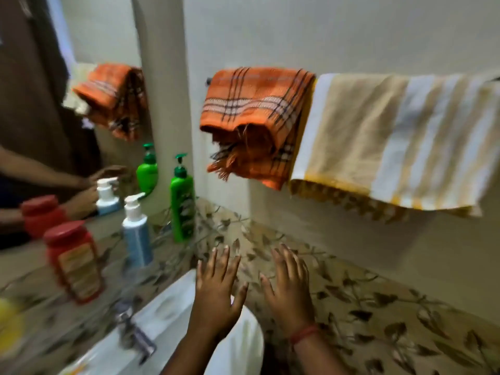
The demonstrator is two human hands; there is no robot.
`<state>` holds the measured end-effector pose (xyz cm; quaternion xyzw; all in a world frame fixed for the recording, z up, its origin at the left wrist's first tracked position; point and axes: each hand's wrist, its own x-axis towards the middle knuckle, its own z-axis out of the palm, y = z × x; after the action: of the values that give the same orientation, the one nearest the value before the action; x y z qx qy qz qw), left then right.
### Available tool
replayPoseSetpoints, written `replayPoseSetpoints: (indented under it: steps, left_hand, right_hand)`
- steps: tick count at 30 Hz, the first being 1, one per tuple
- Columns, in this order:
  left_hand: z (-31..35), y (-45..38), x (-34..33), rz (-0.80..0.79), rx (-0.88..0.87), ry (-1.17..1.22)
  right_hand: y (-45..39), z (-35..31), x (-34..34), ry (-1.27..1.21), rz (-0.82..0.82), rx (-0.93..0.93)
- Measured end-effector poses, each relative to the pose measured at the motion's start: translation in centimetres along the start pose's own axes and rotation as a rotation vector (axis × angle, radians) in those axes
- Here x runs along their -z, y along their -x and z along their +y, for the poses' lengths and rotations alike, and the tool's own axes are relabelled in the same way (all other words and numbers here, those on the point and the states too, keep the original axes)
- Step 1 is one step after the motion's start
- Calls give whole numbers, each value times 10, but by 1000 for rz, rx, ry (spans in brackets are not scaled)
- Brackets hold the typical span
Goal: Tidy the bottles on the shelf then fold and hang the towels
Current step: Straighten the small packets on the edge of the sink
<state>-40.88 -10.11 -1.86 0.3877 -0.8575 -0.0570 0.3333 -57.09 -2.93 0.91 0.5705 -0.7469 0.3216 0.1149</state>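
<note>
So, striped towel (389,136) and orange towel (251,123) both folded on rail, touching. Bottles on shelf by mirror: green (182,201), blue (136,239), red jar (74,261) (contents hidden). Left hand (216,290), right hand (290,296) spread flat, holding nothing. Risk: careless sweep topples bottles into sink (173,315).

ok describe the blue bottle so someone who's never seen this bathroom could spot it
Look along the shelf under the mirror, left of the towel rail. The blue bottle stands in the middle of three, between a green pump bottle and a red jar. Only it has a white pump.
</note>
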Motion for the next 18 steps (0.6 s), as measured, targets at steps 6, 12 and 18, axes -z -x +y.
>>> replayPoseSetpoints:
  steps: [6,12,18]
  left_hand:
    - [-43,61,-31,-183,365,-267]
    - [-33,128,-45,-276,709,-393]
    - [3,184,-37,-292,949,-458]
  right_hand:
    - [19,10,-86,-1,-461,71]
    - [41,12,-116,-46,-677,339]
    - [83,-2,-132,-67,-865,522]
